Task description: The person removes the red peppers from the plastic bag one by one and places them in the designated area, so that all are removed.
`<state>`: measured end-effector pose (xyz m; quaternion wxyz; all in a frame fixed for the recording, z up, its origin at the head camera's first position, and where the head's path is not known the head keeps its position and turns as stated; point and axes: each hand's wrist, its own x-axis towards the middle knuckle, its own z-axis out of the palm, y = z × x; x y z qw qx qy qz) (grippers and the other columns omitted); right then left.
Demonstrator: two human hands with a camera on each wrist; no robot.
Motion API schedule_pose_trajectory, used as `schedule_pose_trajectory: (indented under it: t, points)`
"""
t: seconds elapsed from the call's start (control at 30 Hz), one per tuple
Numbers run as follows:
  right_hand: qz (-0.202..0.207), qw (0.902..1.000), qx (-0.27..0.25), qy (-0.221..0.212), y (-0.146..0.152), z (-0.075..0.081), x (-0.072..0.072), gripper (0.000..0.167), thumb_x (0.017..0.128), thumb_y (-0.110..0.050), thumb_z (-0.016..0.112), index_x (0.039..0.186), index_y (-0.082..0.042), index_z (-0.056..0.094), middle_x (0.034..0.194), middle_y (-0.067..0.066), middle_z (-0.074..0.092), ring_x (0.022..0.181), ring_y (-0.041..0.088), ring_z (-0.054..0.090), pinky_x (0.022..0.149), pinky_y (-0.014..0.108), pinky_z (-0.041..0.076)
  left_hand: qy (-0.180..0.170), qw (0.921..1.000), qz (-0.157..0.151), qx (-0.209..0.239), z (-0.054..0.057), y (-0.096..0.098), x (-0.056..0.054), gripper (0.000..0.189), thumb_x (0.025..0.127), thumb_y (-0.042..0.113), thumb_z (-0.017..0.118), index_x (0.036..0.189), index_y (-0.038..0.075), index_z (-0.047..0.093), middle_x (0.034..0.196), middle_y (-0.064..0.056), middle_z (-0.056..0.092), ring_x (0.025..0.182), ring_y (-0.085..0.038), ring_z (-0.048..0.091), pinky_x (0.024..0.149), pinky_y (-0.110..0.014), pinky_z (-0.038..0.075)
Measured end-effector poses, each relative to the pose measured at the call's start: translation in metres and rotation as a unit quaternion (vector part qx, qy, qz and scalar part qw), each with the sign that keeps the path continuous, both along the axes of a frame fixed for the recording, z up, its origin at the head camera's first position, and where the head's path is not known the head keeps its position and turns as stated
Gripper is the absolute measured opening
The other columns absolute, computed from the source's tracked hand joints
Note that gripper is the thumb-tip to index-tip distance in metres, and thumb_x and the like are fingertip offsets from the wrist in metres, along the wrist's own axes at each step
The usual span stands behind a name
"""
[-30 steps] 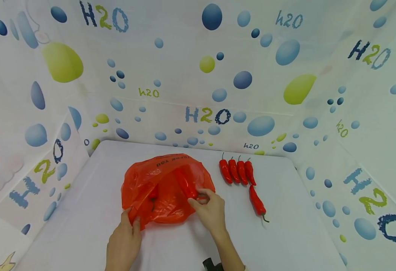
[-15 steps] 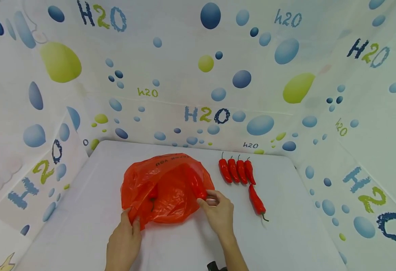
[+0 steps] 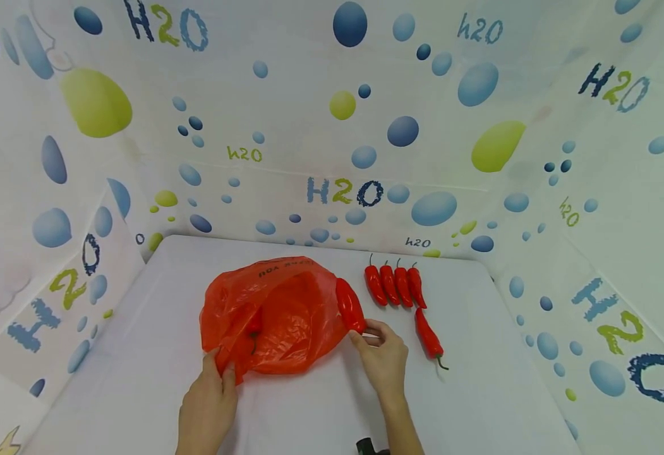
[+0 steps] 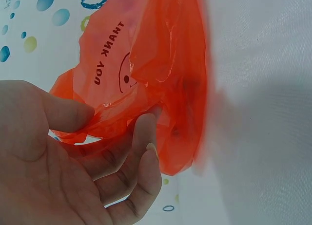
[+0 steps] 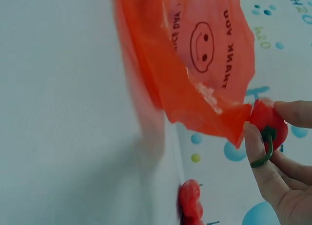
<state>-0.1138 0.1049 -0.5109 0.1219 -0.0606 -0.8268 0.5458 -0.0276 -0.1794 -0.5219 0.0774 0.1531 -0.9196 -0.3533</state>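
Observation:
A thin red plastic bag printed with THANK YOU lies with its mouth toward me. My left hand pinches the bag's left rim between thumb and fingers, as the left wrist view also shows. Between the thumb and fingers of my right hand is a red chili pepper, held by its stem end beside the bag's right edge. Its green stem shows in the right wrist view. Another red pepper is partly visible inside the bag, mostly hidden by the plastic.
Several red chili peppers stand in a row at the back right of the white table. A single chili pepper lies in front of that row. Behind the table hangs a patterned curtain. A dark object shows beside my right wrist.
My right hand has moved right, drawing the chili pepper out of the bag's mouth to beside its right edge. My left hand has kept its hold on the bag.

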Motion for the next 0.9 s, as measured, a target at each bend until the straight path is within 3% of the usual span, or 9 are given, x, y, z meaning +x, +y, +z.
schedule_pose_trajectory:
  t: [0.27, 0.63, 0.9]
  points:
    - [-0.051, 0.9982, 0.028, -0.013, 0.018, -0.012, -0.004, 0.042, 0.087, -0.027, 0.087, 0.121, -0.008, 0.074, 0.106, 0.006, 0.077, 0.087, 0.022, 0.076, 0.072, 0.035, 0.063, 0.002, 1.0, 0.0, -0.001, 0.001, 0.002, 0.0, 0.048, 0.108, 0.021, 0.049, 0.145, -0.009, 0.04, 0.101, -0.032, 0.069, 0.088, -0.053, 0.067, 0.072, -0.067, 0.052]
    - [-0.093, 0.9948, 0.035, -0.025, 0.045, -0.022, -0.004, 0.043, 0.085, -0.025, 0.089, 0.119, -0.004, 0.073, 0.103, 0.013, 0.077, 0.086, 0.027, 0.076, 0.071, 0.038, 0.063, -0.006, 1.0, -0.002, -0.001, -0.001, 0.002, 0.0, 0.05, 0.109, 0.023, 0.048, 0.146, -0.009, 0.039, 0.107, -0.035, 0.068, 0.092, -0.054, 0.067, 0.074, -0.067, 0.052]
    - [-0.113, 0.9926, 0.042, -0.011, 0.056, -0.03, -0.003, 0.039, 0.085, -0.02, 0.089, 0.115, 0.0, 0.074, 0.1, 0.015, 0.076, 0.085, 0.03, 0.076, 0.068, 0.036, 0.062, -0.011, 0.9999, -0.003, -0.001, 0.001, 0.005, -0.001, 0.05, 0.109, 0.023, 0.047, 0.146, -0.01, 0.038, 0.107, -0.035, 0.068, 0.091, -0.054, 0.068, 0.074, -0.067, 0.052]
